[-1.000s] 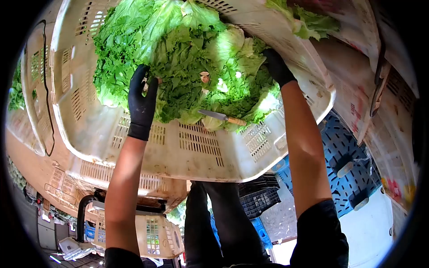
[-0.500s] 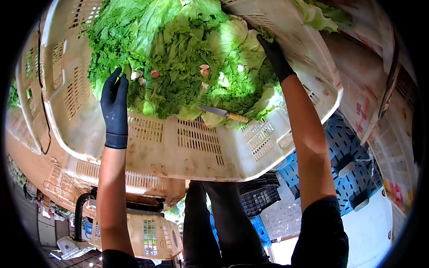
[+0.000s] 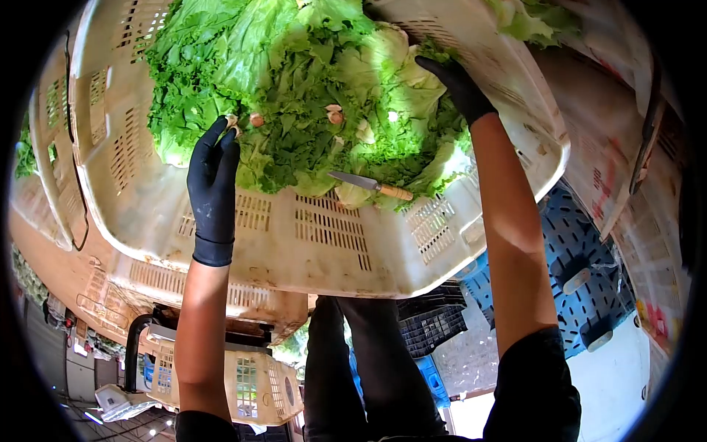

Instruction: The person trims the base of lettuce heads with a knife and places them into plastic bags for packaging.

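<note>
A big pale crate [image 3: 280,272] holds leafy green lettuce [image 3: 294,96] with several cut stem ends showing. My left hand [image 3: 211,184], in a black glove, reaches in at the left; its fingers are slightly apart and its tips are beside a cut stem end [image 3: 231,121]. At the right side of the pile, my right hand [image 3: 462,88], also gloved in black, has its fingers stretched out against a lettuce head; some fingertips are hidden by leaves. A knife [image 3: 375,186] with a wooden handle lies on the leaves at the near edge, touched by neither hand.
Blue perforated plastic [image 3: 578,258] and a black crate [image 3: 434,324] are below right. Another pale crate [image 3: 254,383] stands lower left near a black curved bar [image 3: 132,353]. Stacked white crates [image 3: 611,169] line the right, with lettuce leaves [image 3: 526,22] above.
My left hand has moved right and slightly down, from the leaves to the cut stem end. My right hand has shifted slightly; the knife lies as before.
</note>
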`<state>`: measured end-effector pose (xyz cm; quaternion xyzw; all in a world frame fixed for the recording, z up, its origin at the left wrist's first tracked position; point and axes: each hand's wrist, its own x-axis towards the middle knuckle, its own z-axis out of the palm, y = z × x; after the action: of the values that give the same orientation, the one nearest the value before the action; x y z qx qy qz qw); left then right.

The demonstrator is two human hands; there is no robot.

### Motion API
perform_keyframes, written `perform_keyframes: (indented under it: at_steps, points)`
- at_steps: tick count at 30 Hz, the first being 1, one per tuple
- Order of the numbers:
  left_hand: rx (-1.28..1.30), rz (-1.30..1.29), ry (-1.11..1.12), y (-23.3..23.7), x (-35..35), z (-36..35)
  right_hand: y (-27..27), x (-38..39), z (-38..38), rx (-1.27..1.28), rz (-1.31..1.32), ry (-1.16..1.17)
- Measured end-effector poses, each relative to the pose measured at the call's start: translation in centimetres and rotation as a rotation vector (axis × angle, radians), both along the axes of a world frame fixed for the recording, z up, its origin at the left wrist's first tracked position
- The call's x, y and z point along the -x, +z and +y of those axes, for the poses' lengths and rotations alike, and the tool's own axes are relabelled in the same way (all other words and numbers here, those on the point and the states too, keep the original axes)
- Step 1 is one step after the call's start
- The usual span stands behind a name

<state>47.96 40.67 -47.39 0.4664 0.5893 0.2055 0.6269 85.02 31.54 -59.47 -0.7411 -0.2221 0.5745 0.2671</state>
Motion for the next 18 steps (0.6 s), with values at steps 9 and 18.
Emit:
perform_keyframes:
  at_steps: [9, 18]
  points:
    - [0.061, -0.022, 0.026, 0.9, -2.0, -0.2, -0.1, 1.4, -2.3, -0.196, -0.188, -0.130]
    - [0.016, -0.061, -0.035, 3.6, -1.8, 1.5, 4.2, 3.7, -4.3, -0.256, -0.201, -0.293]
